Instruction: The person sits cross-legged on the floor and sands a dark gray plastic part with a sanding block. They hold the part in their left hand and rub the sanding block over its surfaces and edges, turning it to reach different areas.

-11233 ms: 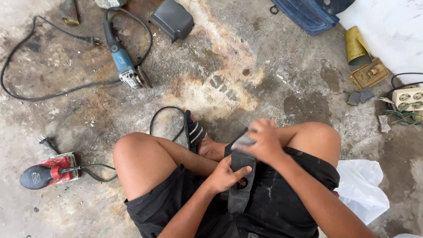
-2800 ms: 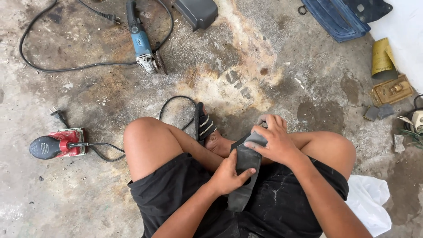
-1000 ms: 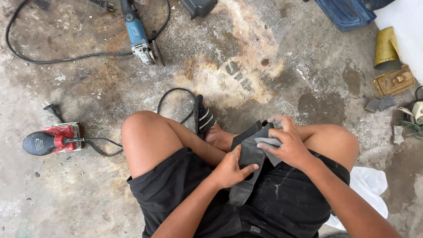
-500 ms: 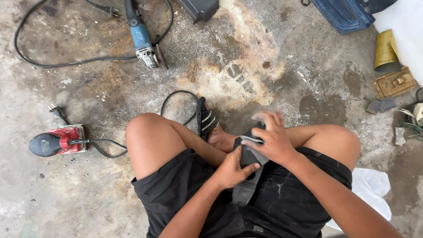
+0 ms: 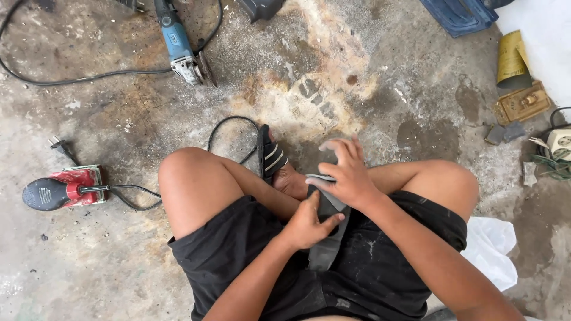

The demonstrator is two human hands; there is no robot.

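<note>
Head view: left hand and right hand both pinch dark grey sandpaper strip over lap; loose tail could slip or tear.

Stained concrete floor: blue grinder, red sander (corded), possibly sandpaper roll.

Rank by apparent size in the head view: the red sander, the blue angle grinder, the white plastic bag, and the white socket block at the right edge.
1. white plastic bag
2. red sander and blue angle grinder: look alike; the grinder is cut off at the frame's top.
3. white socket block, partly cut off.
</note>
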